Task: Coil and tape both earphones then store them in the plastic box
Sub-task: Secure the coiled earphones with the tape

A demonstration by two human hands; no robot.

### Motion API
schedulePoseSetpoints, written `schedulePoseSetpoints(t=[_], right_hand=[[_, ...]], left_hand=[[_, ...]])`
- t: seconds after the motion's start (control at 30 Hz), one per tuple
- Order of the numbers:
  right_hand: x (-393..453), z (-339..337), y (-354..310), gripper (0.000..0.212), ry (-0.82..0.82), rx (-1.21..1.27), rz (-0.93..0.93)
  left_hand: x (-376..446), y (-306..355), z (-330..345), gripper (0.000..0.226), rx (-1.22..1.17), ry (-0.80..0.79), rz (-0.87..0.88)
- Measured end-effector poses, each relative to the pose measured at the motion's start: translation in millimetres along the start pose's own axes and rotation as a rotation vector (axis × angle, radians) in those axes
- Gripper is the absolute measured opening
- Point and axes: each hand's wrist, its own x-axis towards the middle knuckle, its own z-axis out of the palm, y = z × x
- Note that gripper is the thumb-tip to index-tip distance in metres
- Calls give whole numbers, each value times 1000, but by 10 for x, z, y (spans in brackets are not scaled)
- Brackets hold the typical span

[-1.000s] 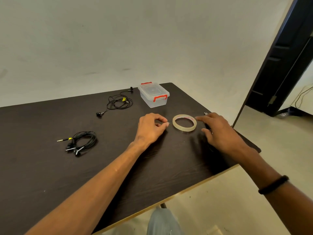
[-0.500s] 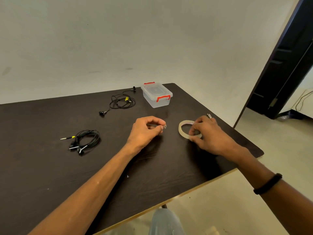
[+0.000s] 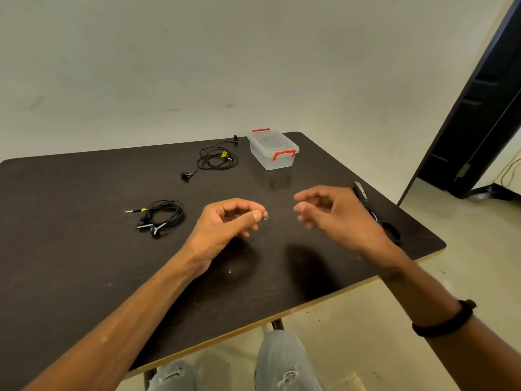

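Tape piece pinched, both earphones still loose on the table

The near earphones (image 3: pixel 160 217) lie left of the hands in a rough black coil, plug sticking out; the far earphones (image 3: pixel 215 160) sit beside the closed plastic box (image 3: pixel 273 150), one bud trailing. The left hand (image 3: pixel 225 224) pinches a small clear tape piece (image 3: pixel 265 215) in its fingers; the right hand (image 3: pixel 335 213) hovers near it, fingers loosely curled, seemingly empty. Judging by this, the tape could fold onto itself or stick to skin, and untaped coils could spring open when lifted

Box (image 3: pixel 273 149) right of far earphones (image 3: pixel 216 159); near earphones (image 3: pixel 160 215) left.
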Motion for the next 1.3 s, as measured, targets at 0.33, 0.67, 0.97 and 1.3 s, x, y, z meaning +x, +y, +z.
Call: schedulePoseSetpoints(t=[0.33, 0.67, 0.97, 1.3], right_hand=[[-305, 517, -444, 46, -533, 621, 236], [-318, 693, -485, 19, -596, 772, 375], [-210, 942, -518, 10, -473, 825, 322], [683, 1615, -608, 20, -1, 398, -33]], left_hand=[[-621, 165, -199, 20, -419, 28, -59], [-885, 219, -376, 32, -290, 133, -61], [-907, 278, -587, 32, 27, 214, 36], [-650, 167, -996, 23, 1039, 473, 567]])
